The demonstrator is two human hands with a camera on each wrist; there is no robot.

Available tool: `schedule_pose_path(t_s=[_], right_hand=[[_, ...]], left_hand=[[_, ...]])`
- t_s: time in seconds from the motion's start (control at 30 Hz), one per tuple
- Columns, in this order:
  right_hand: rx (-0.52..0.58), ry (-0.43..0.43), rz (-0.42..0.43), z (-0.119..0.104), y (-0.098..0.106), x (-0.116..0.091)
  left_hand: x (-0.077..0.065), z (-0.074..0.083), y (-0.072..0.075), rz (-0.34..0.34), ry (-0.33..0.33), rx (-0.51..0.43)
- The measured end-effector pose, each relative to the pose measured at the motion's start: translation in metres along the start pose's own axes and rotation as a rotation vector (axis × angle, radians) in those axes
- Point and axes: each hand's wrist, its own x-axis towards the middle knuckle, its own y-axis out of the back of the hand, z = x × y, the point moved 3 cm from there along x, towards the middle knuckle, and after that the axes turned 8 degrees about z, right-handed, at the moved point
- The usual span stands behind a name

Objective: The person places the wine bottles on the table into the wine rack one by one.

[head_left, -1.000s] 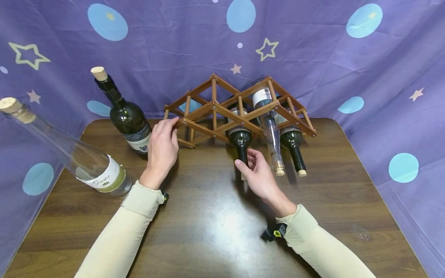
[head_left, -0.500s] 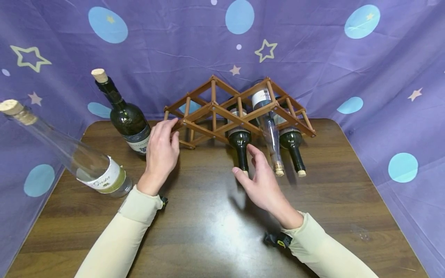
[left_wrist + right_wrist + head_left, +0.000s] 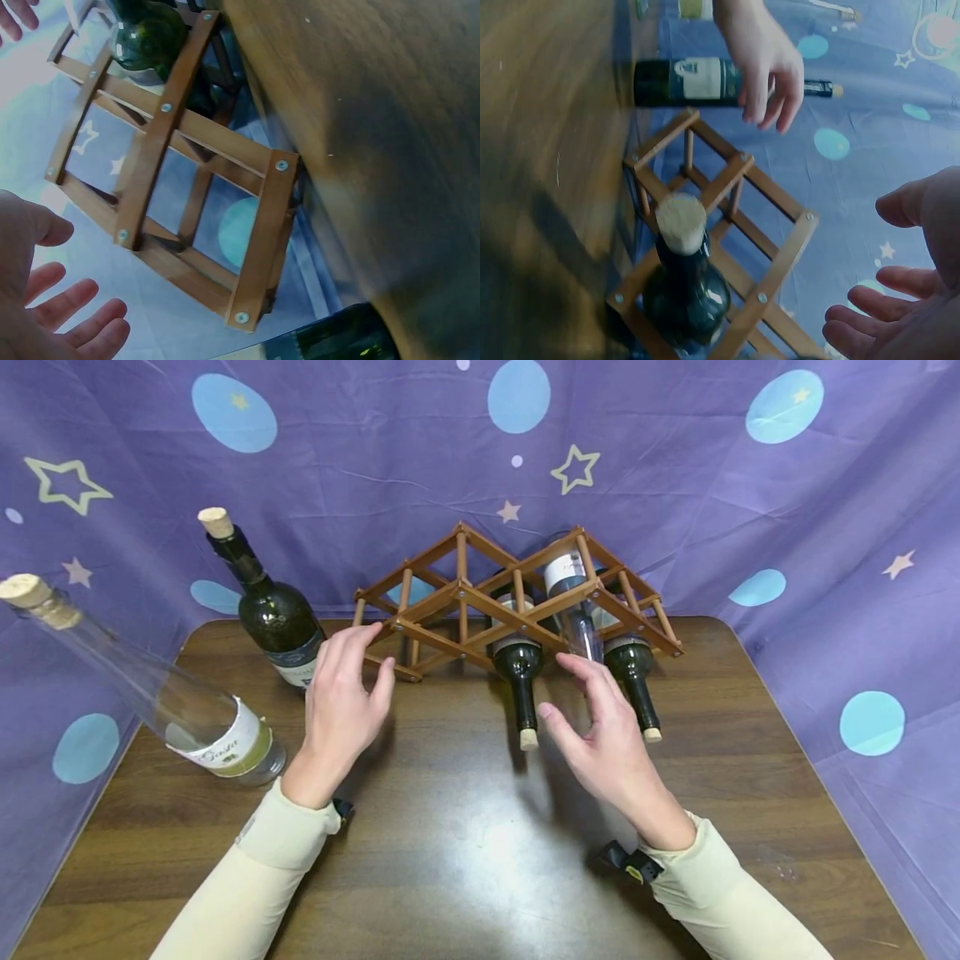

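Observation:
A wooden lattice wine rack (image 3: 460, 589) stands at the back of the table. Corked bottles lie in its right half: a dark green bottle (image 3: 517, 664) near the middle, a clear bottle (image 3: 576, 618), and another dark green bottle (image 3: 632, 664) at the right. My left hand (image 3: 341, 702) is at the rack's left end, fingers loosely extended, thumb apart. My right hand (image 3: 607, 735) hovers in front of the rack between the dark green bottles, fingers spread and holding nothing; it covers the clear bottle's neck. In the right wrist view, the middle bottle's cork (image 3: 681, 223) points at the camera.
Two corked bottles stand upright at the left: a dark green bottle (image 3: 277, 618) behind my left hand and a tall clear bottle (image 3: 217, 727) nearer the table's left edge. A purple curtain (image 3: 675, 485) hangs right behind the wooden table (image 3: 450, 860).
My right hand has let go of the middle dark green bottle's neck and moved right, its fingers opening. My left hand has shifted slightly back toward me. The bottles stay in the rack.

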Motion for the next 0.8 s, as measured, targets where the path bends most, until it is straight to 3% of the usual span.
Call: schedule_pose_path(t_s=[0.53, 0.8], right_hand=[[-0.123, 0.028, 0.087, 0.024, 0.030, 0.008], [-0.162, 0.020, 0.082, 0.035, 0.040, 0.006]], left_hand=[[-0.005, 0.019, 0.041, 0.083, -0.055, 0.005], [-0.008, 0.025, 0.058, 0.172, -0.045, -0.015]])
